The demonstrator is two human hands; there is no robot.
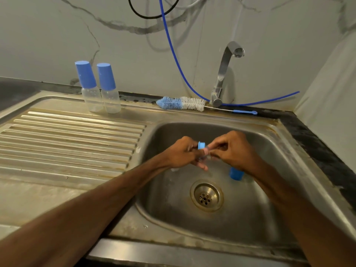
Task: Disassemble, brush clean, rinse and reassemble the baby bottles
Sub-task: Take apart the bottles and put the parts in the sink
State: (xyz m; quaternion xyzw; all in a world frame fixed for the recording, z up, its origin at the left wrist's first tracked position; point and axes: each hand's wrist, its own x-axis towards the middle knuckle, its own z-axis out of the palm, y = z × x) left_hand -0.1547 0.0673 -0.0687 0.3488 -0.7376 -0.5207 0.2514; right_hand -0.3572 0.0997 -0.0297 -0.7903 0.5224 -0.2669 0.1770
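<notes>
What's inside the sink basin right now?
A drain and a blue cap, partly covered by the right hand. Whatever lies beneath the left hand is hidden.

- Blue ring (201,145): lower part hidden by fingers of left hand (183,153); only upper rim seen.
- Pale piece (210,149): pinched by right hand (235,149), just beside ring; mostly covered by fingertips, too small for kind to be determined.
- Blue cap (236,174), toward right wall of sink (269,170): upper part hidden under right wrist.
- Clear item (175,169) below left wrist: largely covered, not identified.
- Black cable (134,11), blue hose (173,53): cut by top edge.
- Both forearms: cut by bottom edge.
- Draining board (57,141): cut by left edge.
</notes>
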